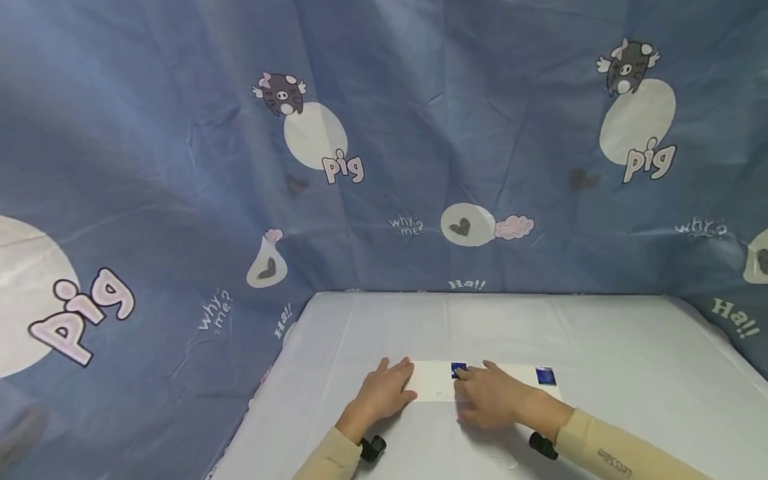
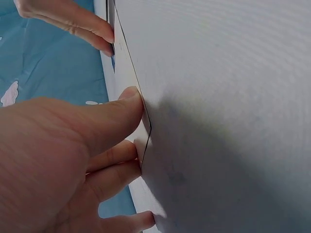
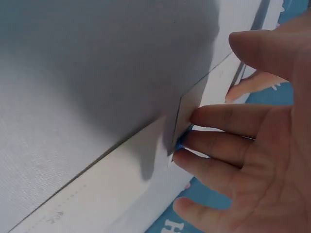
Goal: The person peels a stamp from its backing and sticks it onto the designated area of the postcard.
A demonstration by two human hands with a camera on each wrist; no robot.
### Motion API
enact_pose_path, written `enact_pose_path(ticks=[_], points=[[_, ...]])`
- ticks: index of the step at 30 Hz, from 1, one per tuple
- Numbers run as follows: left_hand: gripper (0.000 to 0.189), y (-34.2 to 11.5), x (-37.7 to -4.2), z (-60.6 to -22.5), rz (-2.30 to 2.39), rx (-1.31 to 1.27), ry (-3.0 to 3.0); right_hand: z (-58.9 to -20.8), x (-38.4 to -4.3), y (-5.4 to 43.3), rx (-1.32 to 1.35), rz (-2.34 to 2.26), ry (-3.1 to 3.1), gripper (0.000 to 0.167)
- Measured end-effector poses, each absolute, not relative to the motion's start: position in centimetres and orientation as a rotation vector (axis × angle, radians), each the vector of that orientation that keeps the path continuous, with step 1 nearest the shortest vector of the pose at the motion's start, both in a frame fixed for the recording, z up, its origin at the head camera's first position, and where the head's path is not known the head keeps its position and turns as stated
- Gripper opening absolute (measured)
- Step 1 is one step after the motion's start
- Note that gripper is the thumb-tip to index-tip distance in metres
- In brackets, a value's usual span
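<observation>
A flat white paper rectangle [image 1: 431, 383], like an envelope, lies on the white table with a dark blue square [image 1: 459, 368] at its upper right corner. My left hand [image 1: 381, 391] rests at its left end, thumb on the near edge. Fairly straight fingers of my right hand [image 1: 491, 398] press its right end, over part of the blue square. Beside it to the right lies a second such white paper [image 3: 112, 170], its own blue square [image 1: 546, 376] at the upper right. My right hand and forearm partly hide this second paper in the head view.
White cloth covers the table [image 1: 630, 373]. Behind it and at the sides hangs a blue curtain [image 1: 408, 133] printed with pigs and words. A black wrist strap [image 1: 373, 449] shows on the left arm, another dark device [image 1: 543, 445] by the right.
</observation>
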State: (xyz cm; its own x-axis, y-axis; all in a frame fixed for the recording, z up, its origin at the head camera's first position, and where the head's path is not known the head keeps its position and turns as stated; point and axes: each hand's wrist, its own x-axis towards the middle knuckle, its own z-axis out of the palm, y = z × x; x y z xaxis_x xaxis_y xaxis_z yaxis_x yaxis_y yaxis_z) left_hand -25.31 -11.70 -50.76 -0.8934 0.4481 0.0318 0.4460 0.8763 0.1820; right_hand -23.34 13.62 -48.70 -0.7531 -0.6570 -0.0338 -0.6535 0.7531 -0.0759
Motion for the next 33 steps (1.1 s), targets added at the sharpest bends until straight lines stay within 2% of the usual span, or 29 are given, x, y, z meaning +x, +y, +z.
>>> enact_pose_path(ticks=[4,10,16,25,33], points=[[0.059,-11.6,-25.1,-51.1,0.271,0.72,3.015,-49.4,-23.2,13.3,-1.097,-0.066,2.895,0.05],[0.059,-11.5,-25.3,-51.1,0.26,0.708,3.024,-50.2,-23.9,13.0,-1.221,-0.011,3.037,0.026],[0.06,-11.9,-25.4,-51.4,0.451,0.635,2.991,-49.5,-24.3,12.8,-1.258,-0.075,3.061,0.016],[0.069,-12.0,-23.6,-49.3,0.855,0.674,2.937,-47.5,-22.4,13.8,-1.217,-0.222,3.071,0.036],[0.072,-11.2,-20.9,-48.0,0.805,0.702,3.112,-46.5,-19.9,15.5,-1.119,-0.297,3.274,0.049]])
